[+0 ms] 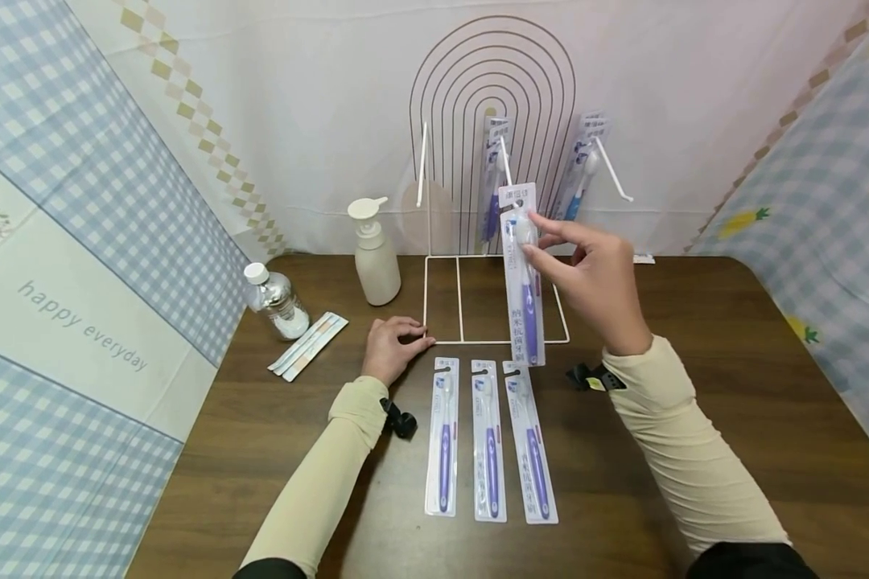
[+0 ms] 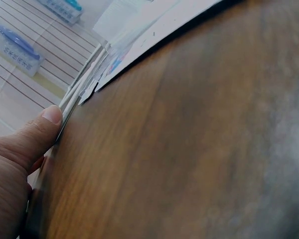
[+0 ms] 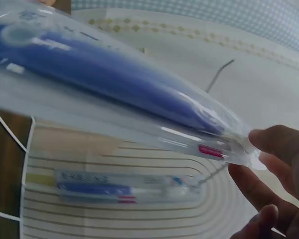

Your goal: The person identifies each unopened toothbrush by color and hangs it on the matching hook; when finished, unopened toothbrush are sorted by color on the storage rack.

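My right hand (image 1: 597,277) pinches a purple toothbrush in a clear blister pack (image 1: 528,322) near its upper end, thumb and fingers on its edges. The pack hangs upright above the base of a white wire rack (image 1: 460,314), its top overlapping the tip of the middle hook (image 1: 505,165). In the right wrist view the held toothbrush (image 3: 104,74) runs across the top. My left hand (image 1: 387,347) holds the rack's front left corner, the thumb (image 2: 45,124) against the wire. Three more packaged toothbrushes (image 1: 445,466) lie in a row on the table in front.
Packaged toothbrushes hang on the middle hook (image 1: 494,185) and right hook (image 1: 586,161); the left hook (image 1: 422,165) is bare. A pump bottle (image 1: 376,265), a clear white-capped bottle (image 1: 278,301) and slim packets (image 1: 307,346) stand or lie at left. A curtain backs the table.
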{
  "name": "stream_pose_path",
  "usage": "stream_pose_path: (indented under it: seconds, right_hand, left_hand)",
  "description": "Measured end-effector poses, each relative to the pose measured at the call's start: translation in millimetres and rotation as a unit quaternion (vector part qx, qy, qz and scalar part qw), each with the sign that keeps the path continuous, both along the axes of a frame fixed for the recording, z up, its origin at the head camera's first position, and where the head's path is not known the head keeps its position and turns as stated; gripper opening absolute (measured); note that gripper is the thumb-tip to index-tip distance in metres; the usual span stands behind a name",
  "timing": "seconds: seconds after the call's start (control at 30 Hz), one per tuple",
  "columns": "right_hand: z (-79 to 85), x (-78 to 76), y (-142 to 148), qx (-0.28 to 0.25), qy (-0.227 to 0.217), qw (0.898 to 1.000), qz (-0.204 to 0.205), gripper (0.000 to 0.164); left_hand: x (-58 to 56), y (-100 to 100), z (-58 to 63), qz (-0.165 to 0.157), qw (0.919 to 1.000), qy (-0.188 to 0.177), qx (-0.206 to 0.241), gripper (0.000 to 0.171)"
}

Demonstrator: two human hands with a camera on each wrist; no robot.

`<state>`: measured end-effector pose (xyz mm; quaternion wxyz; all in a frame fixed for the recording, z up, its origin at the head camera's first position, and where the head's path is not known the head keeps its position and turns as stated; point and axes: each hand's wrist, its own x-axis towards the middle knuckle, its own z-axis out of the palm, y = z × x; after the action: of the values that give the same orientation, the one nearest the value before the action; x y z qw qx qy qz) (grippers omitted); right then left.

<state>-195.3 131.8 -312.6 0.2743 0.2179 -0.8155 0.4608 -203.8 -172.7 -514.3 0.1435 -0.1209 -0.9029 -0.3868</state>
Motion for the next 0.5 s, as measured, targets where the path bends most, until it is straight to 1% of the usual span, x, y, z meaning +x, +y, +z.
stream_pose_path:
  seconds: [0.13, 0.3, 0.4, 0.5]
  right_hand:
    - [-10.0, -14.1, -13.4, -0.031, -0.001, 1.0, -0.007, 0.036]
    - [-21.9, -39.7, -29.8, -0.068, 0.012, 0.997, -0.032, 0.035]
    - [-27.3, -57.8, -36.1, -0.076, 0.026, 0.995, -0.051, 0.035]
    - [-29.2, -75.0, -39.0, -0.074, 0.024, 0.994, -0.072, 0.035]
  left_hand:
    - [0.4, -1.3, 1.4, 0.001, 1.0, 0.003, -0.003, 0.029]
    - [1.1, -1.5, 2.5, 0.004, 1.0, -0.006, -0.006, 0.029]
    - [0.5, -1.0, 2.0, 0.006, 0.9999, -0.008, -0.009, 0.029]
    - [-0.4, -0.4, 1.0, 0.007, 0.9999, -0.011, -0.006, 0.029]
